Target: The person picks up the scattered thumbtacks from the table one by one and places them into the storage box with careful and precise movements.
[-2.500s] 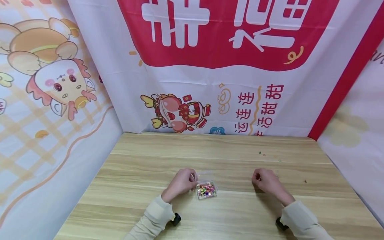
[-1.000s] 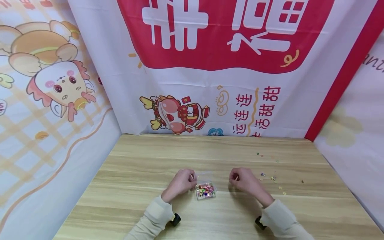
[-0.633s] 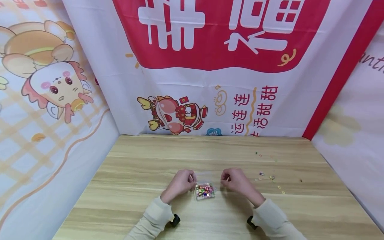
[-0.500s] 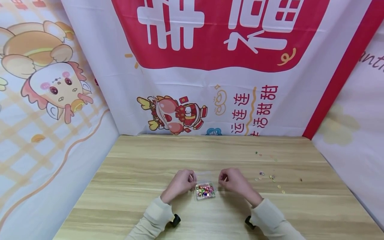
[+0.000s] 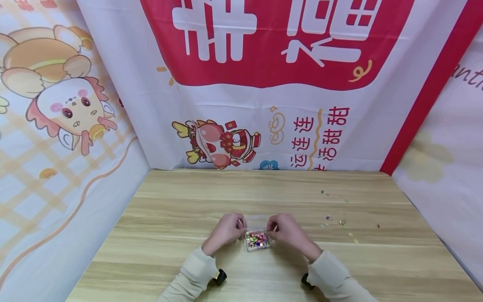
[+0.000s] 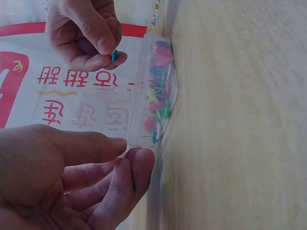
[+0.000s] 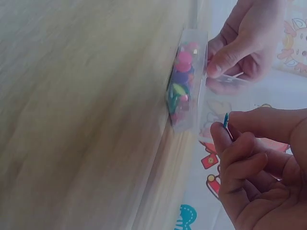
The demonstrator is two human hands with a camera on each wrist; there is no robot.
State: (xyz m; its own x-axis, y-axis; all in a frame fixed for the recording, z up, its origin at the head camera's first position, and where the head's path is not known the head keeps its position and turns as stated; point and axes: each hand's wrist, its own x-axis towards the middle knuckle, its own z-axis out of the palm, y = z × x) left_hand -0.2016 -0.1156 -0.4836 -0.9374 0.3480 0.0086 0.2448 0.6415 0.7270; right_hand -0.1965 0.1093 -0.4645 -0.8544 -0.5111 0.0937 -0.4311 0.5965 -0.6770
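A small clear plastic box [image 5: 258,241] full of colourful thumbtacks [image 6: 156,105] sits on the table with its transparent lid [image 5: 256,221] raised at the far side. My left hand [image 5: 228,230] pinches the box's left edge near the lid between thumb and fingertips. On the opposite side, my right hand [image 5: 289,235] is close to the box's right edge. Between its thumb and index fingertip it pinches a blue thumbtack [image 7: 226,120], seen in both wrist views. In the head view that tack is too small to make out.
Several tiny coloured pieces [image 5: 341,222] lie scattered on the wooden table [image 5: 188,193] to the right, a few farther back. A printed cloth [image 5: 230,100] hangs at the table's far edge, with more cloth at both sides.
My right hand has moved left from near the scattered pieces to the box's right side, uncovering several of them. My left hand has stayed at the box. The view has shifted slightly.
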